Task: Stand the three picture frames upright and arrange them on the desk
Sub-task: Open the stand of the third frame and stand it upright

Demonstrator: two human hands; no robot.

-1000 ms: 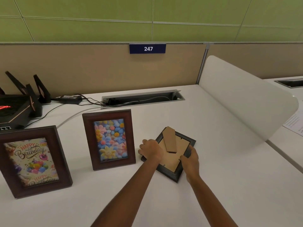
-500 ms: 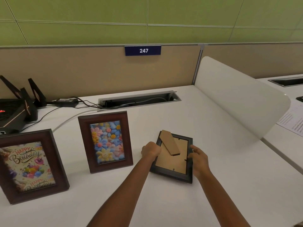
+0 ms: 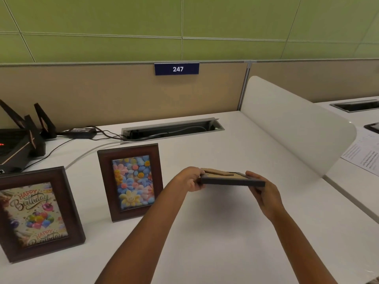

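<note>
From the head view, two of your three frames are already standing on the desk. The flower frame stands upright, leaning back on its stand. Left of the flower frame and nearer you, the Happy Birthday frame stands the same way, well apart from it.

The third one, the black frame, is right of the flower frame and lifted clear of the desk, held nearly flat with its cardboard back facing up and its easel stand folded down against that back. Your left hand grips its left edge, fingers curled closed around it. Your right hand closes on the right edge, thumb on top and the rest underneath.

So you are roughly two thirds through. What looks left: swing out the easel stand, turn the black frame picture side toward you, and set it down right of the flower frame, where there is bare desk.
</note>
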